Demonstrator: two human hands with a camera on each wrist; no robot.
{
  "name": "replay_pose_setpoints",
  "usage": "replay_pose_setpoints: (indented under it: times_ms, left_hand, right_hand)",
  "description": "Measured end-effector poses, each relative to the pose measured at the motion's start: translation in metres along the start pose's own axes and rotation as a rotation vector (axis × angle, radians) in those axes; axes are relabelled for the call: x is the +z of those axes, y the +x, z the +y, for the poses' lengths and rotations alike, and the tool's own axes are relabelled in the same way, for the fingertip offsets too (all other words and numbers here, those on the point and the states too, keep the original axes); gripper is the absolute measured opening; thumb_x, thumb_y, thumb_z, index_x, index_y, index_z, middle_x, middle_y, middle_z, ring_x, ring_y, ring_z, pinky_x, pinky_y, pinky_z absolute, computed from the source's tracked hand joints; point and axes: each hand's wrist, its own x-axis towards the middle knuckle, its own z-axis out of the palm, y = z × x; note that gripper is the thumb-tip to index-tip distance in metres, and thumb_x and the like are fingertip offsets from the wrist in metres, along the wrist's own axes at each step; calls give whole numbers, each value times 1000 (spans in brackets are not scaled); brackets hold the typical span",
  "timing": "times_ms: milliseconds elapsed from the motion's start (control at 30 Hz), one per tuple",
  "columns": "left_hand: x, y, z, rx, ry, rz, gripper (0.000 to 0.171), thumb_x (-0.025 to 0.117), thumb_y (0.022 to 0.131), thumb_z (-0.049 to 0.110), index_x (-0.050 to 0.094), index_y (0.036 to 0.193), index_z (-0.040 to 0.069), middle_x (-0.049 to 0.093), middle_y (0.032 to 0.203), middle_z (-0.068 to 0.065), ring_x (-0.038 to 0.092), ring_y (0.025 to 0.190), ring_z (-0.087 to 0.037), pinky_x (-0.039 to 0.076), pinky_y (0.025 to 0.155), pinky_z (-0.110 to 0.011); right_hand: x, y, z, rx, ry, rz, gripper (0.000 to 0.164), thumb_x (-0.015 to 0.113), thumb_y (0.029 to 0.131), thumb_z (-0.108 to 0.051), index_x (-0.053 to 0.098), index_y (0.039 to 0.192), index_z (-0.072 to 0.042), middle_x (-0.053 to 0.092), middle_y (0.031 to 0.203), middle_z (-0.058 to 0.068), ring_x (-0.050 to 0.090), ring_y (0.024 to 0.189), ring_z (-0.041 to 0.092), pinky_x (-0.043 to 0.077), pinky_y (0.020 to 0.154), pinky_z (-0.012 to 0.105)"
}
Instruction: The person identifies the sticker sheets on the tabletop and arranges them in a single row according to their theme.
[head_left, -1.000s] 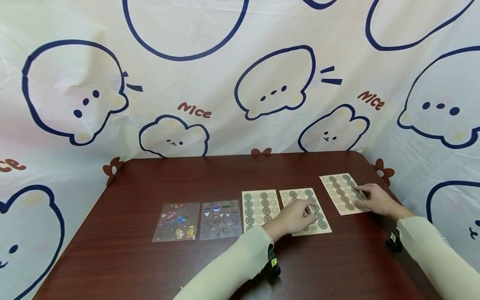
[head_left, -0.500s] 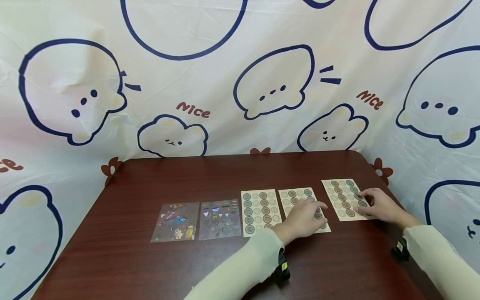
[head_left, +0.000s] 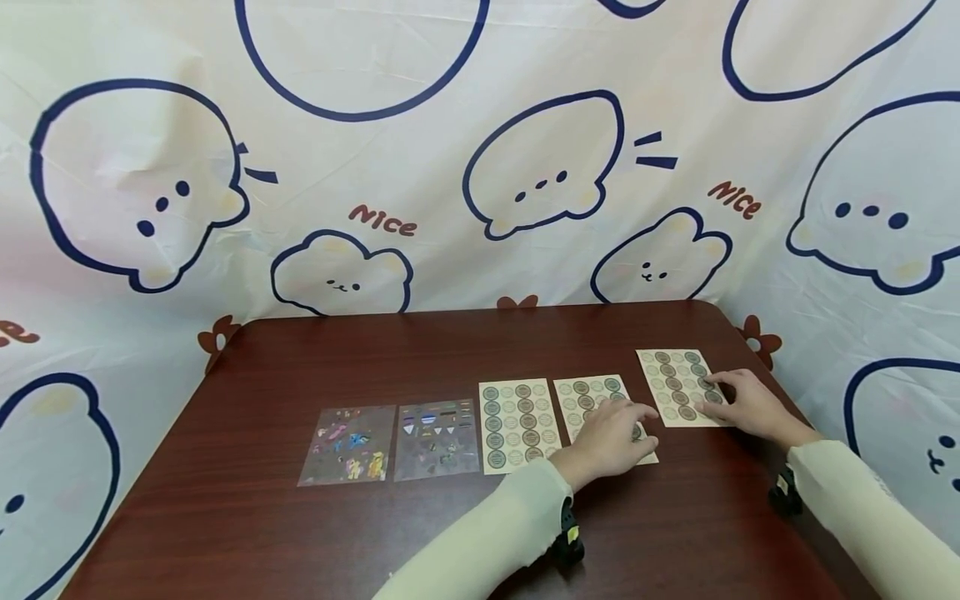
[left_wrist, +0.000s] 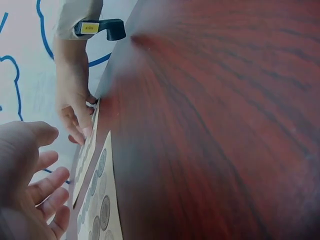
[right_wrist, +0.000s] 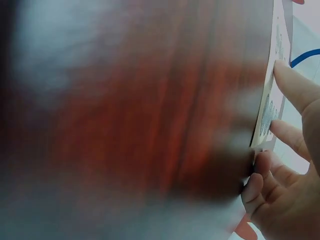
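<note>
My right hand (head_left: 753, 408) rests at the right edge of a cream sheet of round stickers (head_left: 667, 385). In the right wrist view its thumb and forefinger touch the top of that sheet, fairly straight, while the other fingers bend near the table edge. A second cream sticker sheet (head_left: 588, 393) lies flat to its left, partly hidden by my left hand (head_left: 609, 442). That left hand is held over it with loosely spread fingers and nothing in them, as the left wrist view confirms. Both sheets carry rows of green-grey and brownish circles.
A third cream sticker sheet (head_left: 517, 429) lies left of the covered one. Further left are two clear sticker sheets, one with small shapes (head_left: 438, 442) and one with colourful figures (head_left: 345, 450). The dark wooden table (head_left: 300, 533) ends at a printed cloth (head_left: 442, 183).
The right hand has slid its sheet slightly nearer, then away and a little left, narrowing the gap to the second sheet. The left hand has moved right and its fingers have spread.
</note>
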Motion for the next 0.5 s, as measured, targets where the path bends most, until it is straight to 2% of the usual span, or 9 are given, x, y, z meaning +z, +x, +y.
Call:
replay_pose_setpoints:
  times_ms: [200,400,500]
  left_hand:
    - [-8,5,-13,5,-50,17,36,62,99,33,65,134,24,69,122,6,59,111,-8,45,91,-23]
    - [-14,7,-27,-8,-125,34,37,61,98,27,65,134,20,69,124,3,59,101,-9,45,78,-19]
    - [-17,6,-31,-30,-150,36,37,61,98,26,66,134,20,69,127,2,59,106,-10,45,81,-19]
  right_hand:
    - [1,17,-8,52,-15,0,71,74,90,-39,55,132,15,48,133,39,44,121,51,38,101,68]
    - [3,37,-13,104,-21,-19,75,69,92,-43,51,137,15,44,137,39,42,125,50,37,105,67]
    - [3,46,-14,120,-25,-28,78,67,93,-45,48,140,14,40,141,39,39,129,52,36,107,68]
